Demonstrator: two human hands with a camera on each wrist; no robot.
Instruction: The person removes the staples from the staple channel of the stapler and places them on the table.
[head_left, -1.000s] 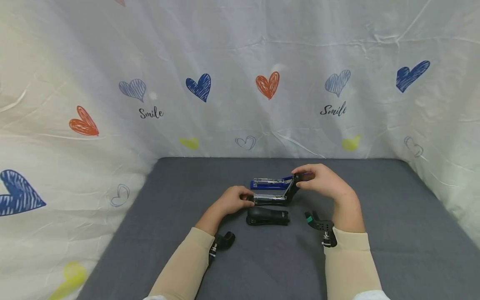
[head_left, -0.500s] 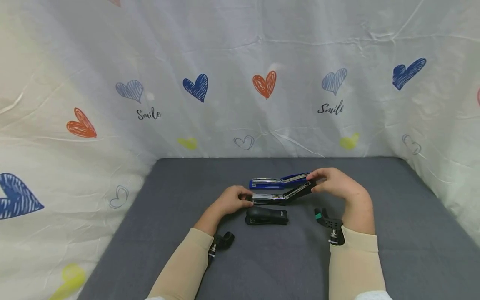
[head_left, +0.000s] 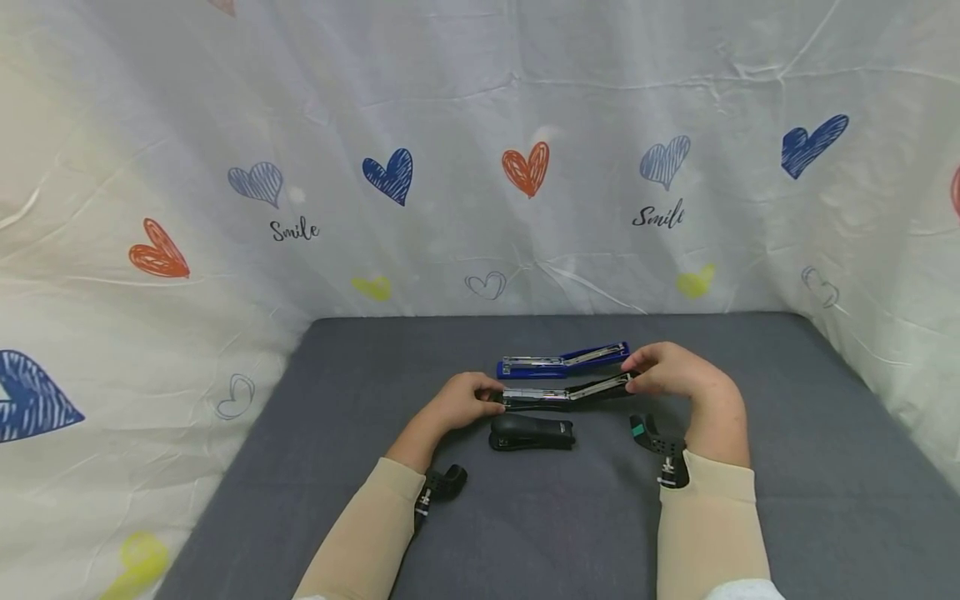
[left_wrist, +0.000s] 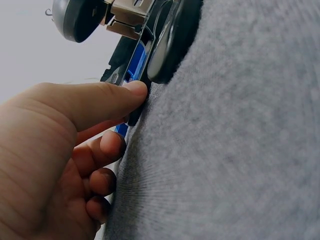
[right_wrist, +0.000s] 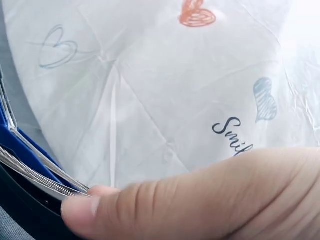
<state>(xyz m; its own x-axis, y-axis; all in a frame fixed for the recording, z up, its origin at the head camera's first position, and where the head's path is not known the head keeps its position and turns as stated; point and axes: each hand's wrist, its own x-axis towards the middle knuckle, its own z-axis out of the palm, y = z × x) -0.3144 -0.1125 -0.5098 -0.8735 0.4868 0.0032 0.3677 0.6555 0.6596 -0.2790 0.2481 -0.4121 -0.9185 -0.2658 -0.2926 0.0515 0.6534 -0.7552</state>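
Observation:
A black stapler (head_left: 564, 398) lies unfolded on the table, its base flat and its upper arm sloping up slightly to the right. My left hand (head_left: 463, 402) pinches the left end of the base; its thumb (left_wrist: 134, 91) lies along the edge in the left wrist view. At the other end, my right hand (head_left: 675, 372) holds the tip of the upper arm between thumb and fingers. The right wrist view shows a coiled spring (right_wrist: 45, 180) inside that arm, beside the thumb. Just behind, a blue stapler (head_left: 531, 374) is likewise unfolded, untouched by either hand.
A second black stapler (head_left: 531, 433), folded closed, lies in front of the unfolded one. Grey cloth (head_left: 555, 533) covers the table. A white curtain (head_left: 450, 100) printed with hearts hangs along the back and sides. Black wrist mounts (head_left: 658, 450) stick out below the hands.
My right hand has moved right and down, swinging the black stapler's upper arm from steep to nearly flat. The left hand keeps its hold on the base, and the blue stapler stays put.

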